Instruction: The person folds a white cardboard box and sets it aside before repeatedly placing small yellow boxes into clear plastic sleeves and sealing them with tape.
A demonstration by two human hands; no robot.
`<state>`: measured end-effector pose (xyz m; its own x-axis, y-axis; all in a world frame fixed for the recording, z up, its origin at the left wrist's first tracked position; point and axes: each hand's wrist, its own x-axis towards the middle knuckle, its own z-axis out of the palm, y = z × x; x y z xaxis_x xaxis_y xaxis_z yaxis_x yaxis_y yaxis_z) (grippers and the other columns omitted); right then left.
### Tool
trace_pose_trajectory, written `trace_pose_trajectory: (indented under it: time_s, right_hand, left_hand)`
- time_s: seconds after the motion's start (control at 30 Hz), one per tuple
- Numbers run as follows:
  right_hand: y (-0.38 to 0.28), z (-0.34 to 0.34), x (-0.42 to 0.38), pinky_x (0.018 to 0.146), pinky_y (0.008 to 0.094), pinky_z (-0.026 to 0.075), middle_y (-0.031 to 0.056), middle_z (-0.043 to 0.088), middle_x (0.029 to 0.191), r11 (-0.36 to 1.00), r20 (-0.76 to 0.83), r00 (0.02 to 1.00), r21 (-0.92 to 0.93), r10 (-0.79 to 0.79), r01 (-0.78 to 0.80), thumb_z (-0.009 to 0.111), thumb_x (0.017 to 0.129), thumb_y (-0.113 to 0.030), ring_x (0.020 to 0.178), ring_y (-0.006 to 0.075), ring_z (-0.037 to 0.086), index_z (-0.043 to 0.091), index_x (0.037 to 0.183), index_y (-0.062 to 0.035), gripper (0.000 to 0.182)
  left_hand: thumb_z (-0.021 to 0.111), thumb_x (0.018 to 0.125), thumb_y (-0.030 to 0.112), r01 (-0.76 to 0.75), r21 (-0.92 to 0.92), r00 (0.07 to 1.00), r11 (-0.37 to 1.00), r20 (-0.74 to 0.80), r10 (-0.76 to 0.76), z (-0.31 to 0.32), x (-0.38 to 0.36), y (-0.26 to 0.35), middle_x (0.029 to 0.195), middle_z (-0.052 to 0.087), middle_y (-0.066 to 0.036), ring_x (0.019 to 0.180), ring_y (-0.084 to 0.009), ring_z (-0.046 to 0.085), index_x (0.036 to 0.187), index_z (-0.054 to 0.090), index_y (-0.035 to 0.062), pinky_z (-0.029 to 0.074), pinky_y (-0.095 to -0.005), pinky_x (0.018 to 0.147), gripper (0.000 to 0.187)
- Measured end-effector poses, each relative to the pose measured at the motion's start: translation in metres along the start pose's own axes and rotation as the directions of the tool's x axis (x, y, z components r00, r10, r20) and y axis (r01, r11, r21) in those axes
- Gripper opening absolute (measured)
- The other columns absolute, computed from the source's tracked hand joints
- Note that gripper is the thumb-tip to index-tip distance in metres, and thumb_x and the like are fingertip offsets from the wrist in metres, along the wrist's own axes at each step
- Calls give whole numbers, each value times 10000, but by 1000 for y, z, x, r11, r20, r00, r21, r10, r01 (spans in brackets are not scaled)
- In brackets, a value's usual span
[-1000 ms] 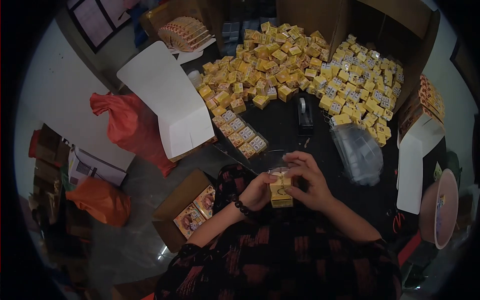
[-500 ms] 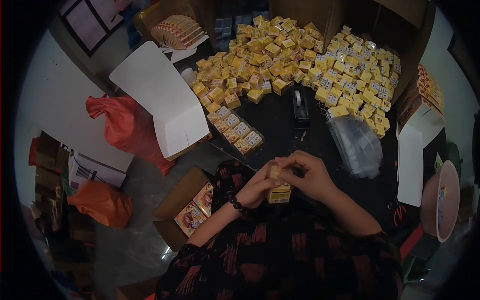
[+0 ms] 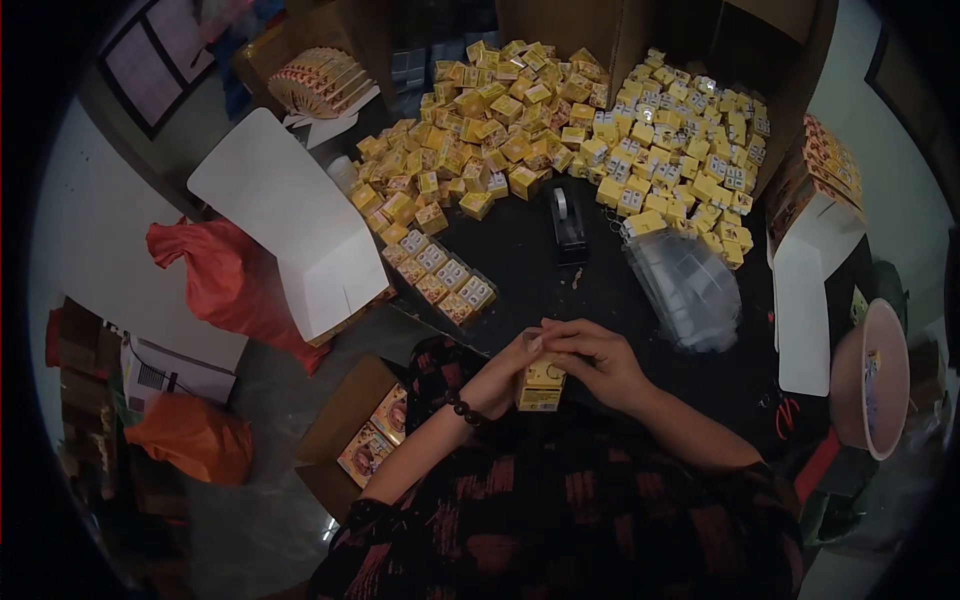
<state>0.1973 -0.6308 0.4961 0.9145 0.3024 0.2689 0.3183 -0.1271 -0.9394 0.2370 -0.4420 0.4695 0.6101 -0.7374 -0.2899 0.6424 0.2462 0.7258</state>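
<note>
A small yellow printed box [image 3: 541, 388] sits between my two hands, close to my body at the table's near edge. My left hand [image 3: 503, 372], below a dark beaded bracelet, is closed around the box's left side. From the right, my right hand [image 3: 600, 362] curls over the box's top with its fingers against it. The fingertips of both hands meet above the box, hiding its upper end. Ahead to the left stands a block of small boxes [image 3: 440, 275] in rows, showing grey and white pieces on top.
Yellow boxes [image 3: 490, 120] are heaped at the back, beside a pile of small yellow-and-white pieces [image 3: 690, 150]. A tape dispenser [image 3: 568, 225] and clear plastic trays [image 3: 685, 290] lie on the black table. White-lined cartons [image 3: 300, 230], orange-handled scissors [image 3: 787, 418] and a pink basin [image 3: 872, 380] flank it.
The view has shifted, moving the table's things left in the picture. My fingers have moved from the box's upper front to close together over its top.
</note>
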Motion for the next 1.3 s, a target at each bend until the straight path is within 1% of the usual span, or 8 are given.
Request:
trace_pose_trajectory:
  time_s: [0.13,0.2,0.27,0.37,0.6,0.9,1.13,1.3]
  right_hand:
    - [62,-27,26,899,276,429,59,575,1090,935,-468,836,328,287,-137,545,942,-207,1032,135,540,604,1179,-50,290]
    - [81,-46,58,752,237,452,30,585,995,956,-596,747,200,294,-217,548,940,-263,860,105,555,586,1187,-69,317]
    - [117,-64,87,597,235,444,11,590,863,915,-581,747,-12,323,-404,591,910,-281,717,97,540,626,1065,-70,265]
    - [101,-72,107,480,252,414,-23,478,624,780,-378,682,289,625,-555,659,851,-230,561,109,487,651,894,-74,162]
    - [96,-82,98,655,265,481,-12,535,781,367,-35,659,852,752,-374,637,875,-176,706,97,508,621,878,-111,67]
    - [137,-41,65,931,404,469,59,599,909,768,-461,688,600,561,-225,561,904,-68,905,168,578,588,838,-26,83]
    - [68,-41,36,905,371,472,36,594,850,556,-213,798,813,563,-175,576,885,-93,832,126,573,597,840,-49,66]
    - [66,-41,34,788,314,472,-17,568,773,627,-149,728,639,669,-446,629,869,-198,775,92,545,608,784,-104,129]
  left_hand:
    - [526,933,289,-186,215,980,959,-29,196,-2,43,27,1134,550,-80,1033,-151,557,1355,338,48,472,-293,858,521]
    - [535,929,295,-203,244,974,948,-47,220,-13,81,39,1143,546,-81,1041,-151,555,1385,305,46,472,-290,859,568]
    - [566,912,307,-179,251,980,951,-42,195,-37,116,39,1174,536,-86,1071,-155,547,1449,214,44,459,-289,885,694]
    - [562,915,314,-200,246,979,948,11,204,-54,140,26,1184,531,-84,1099,-156,537,1404,290,46,435,-288,922,620]
    - [524,924,343,-141,223,987,965,-49,156,-46,127,24,1158,550,-56,1035,-152,568,1370,342,93,464,-305,891,543]
    - [532,925,401,-171,225,981,959,-48,186,-47,127,23,1144,546,-73,1032,-153,570,1378,322,54,467,-286,866,609]
    - [654,869,250,-383,333,918,861,35,395,-50,113,3,1195,535,-88,1084,-149,537,1343,373,41,449,-302,913,589]
    - [720,789,160,-457,521,881,721,150,449,-44,109,-1,1190,534,-82,1083,-155,531,1308,416,41,432,-293,937,613]
